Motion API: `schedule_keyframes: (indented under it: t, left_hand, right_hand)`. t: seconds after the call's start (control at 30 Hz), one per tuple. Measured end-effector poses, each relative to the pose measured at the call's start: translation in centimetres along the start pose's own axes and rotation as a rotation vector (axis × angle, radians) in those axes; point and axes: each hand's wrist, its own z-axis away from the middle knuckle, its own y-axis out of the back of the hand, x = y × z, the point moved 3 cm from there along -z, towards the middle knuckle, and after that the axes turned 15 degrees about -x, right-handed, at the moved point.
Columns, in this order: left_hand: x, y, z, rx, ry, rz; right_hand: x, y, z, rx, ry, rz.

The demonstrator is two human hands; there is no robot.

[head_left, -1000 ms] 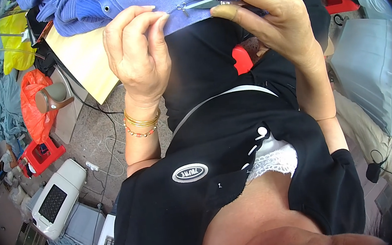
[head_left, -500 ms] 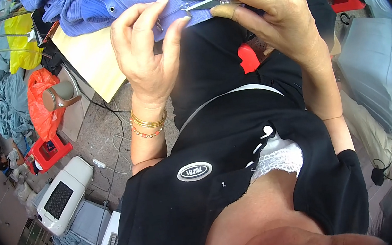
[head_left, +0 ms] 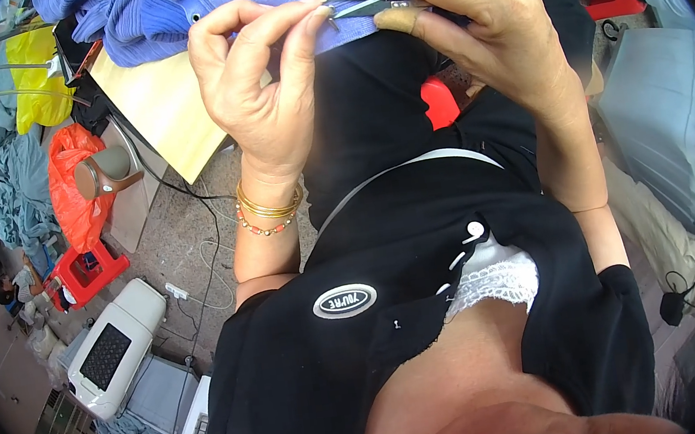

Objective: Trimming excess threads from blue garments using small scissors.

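Note:
A blue-violet ribbed knit garment [head_left: 150, 20] with small round metal studs or eyelets lies across my lap at the top of the view. My right hand [head_left: 484, 18] grips a pair of black thread snips [head_left: 378, 3] between thumb and fingers, its blades pointing left over the garment. Thumb and forefinger of my left hand [head_left: 257, 80] are pinched together right at the snips' tips. Whatever sits in that pinch is too small to make out. Gold bangles and a beaded bracelet circle my left wrist.
A pale yellow board [head_left: 157, 110] sticks out left of my lap. Beyond it are an orange bag [head_left: 70, 186], a red stool [head_left: 89, 270] and a white sewing machine [head_left: 116, 349]. Cables run over the floor. At right stands a large pale grey bin [head_left: 655, 110].
My left thumb and forefinger, apart before, have closed into a pinch and shifted slightly toward the snips' tips. The right hand and the snips have hardly moved.

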Motion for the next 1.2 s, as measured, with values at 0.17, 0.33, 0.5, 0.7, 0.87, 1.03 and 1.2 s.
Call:
schedule_keyframes:
  t: [0.17,0.33,0.5,0.7,0.87,1.03,1.2]
  left_hand:
    - [-0.4,0.0,0.0,0.035,0.115,0.234]
    - [-0.5,0.0,0.1,0.049,0.124,0.292]
    - [-0.6,-0.2,0.1,0.069,0.128,0.312]
    - [-1.3,-0.8,0.6,0.085,-0.022,-0.109]
    - [-2.8,-0.4,0.9,0.124,-0.024,-0.073]
    - [-5.0,1.0,1.9,0.078,-0.054,-0.155]
    - [-4.8,1.7,2.7,0.003,0.009,-0.189]
  right_hand:
    - [0.0,0.0,-0.3,0.003,0.042,0.015]
    - [-0.2,-0.1,-0.4,0.014,0.038,0.017]
    - [1.2,-1.1,-1.0,0.034,0.068,0.047]
    - [1.1,-0.5,-0.4,0.104,0.11,-0.105]
    - [3.6,-0.1,1.5,0.2,-0.073,-0.386]
    - [3.5,-0.7,2.6,0.12,-0.125,-0.376]
    - [3.4,-1.9,2.7,0.101,-0.115,-0.381]
